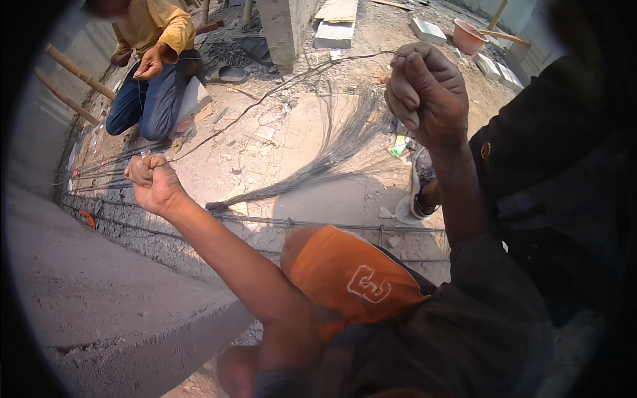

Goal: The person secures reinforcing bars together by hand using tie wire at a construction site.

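Dusty ground (312,132), two fists, left hand (151,182), right hand (424,93), one wire (265,99)

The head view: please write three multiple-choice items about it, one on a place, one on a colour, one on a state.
1. Where does the loose bundle of thin wires lie?
A. on the ground ahead
B. in the pink basin
C. on the concrete ledge

2. What colour is the shirt of the crouching co-worker?
A. blue
B. yellow
C. white

3. How are the left hand and right hand?
A. both open flat
B. only one closed
C. both closed in fists on a wire

Key: 1 A, the bundle fans over the dusty ground; 2 B, the sleeves are yellow; 3 C, the wire runs stretched from fist to fist.
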A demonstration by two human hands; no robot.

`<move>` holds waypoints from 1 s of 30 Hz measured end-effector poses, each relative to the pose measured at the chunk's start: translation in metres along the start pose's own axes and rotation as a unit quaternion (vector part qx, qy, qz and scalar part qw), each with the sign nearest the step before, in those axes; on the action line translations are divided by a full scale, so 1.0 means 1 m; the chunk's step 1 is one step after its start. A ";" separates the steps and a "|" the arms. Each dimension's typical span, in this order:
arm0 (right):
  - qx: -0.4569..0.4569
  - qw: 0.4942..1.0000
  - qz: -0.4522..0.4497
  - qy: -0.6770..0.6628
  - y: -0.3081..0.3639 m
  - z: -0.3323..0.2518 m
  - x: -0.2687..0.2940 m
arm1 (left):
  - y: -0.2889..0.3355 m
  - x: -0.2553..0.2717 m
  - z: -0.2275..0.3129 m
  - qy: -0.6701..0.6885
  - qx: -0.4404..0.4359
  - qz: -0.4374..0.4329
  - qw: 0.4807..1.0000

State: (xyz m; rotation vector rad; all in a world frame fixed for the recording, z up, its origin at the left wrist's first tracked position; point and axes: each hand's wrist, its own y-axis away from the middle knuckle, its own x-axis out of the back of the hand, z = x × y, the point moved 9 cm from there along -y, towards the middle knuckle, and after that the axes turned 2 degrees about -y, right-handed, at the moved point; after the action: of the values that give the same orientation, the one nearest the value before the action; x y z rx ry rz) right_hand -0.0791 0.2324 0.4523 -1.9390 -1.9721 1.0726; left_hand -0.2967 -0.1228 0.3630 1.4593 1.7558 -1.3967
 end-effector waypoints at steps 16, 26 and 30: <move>-0.014 0.982 -0.183 0.039 0.061 -0.052 -0.052 | -0.010 0.029 -0.014 -0.042 0.056 0.029 0.997; -0.285 0.739 -0.179 0.584 0.129 0.081 0.043 | 0.007 0.003 -0.075 0.039 0.065 0.019 0.997; -0.280 0.798 -0.478 0.235 0.146 0.028 -0.097 | 0.003 0.022 -0.045 0.065 0.105 0.029 0.992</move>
State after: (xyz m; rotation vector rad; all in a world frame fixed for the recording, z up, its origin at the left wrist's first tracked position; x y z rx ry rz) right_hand 0.0345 0.1163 0.3800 -0.8656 -2.5531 -0.2575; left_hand -0.2907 -0.0734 0.3604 1.7329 1.6686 -1.5261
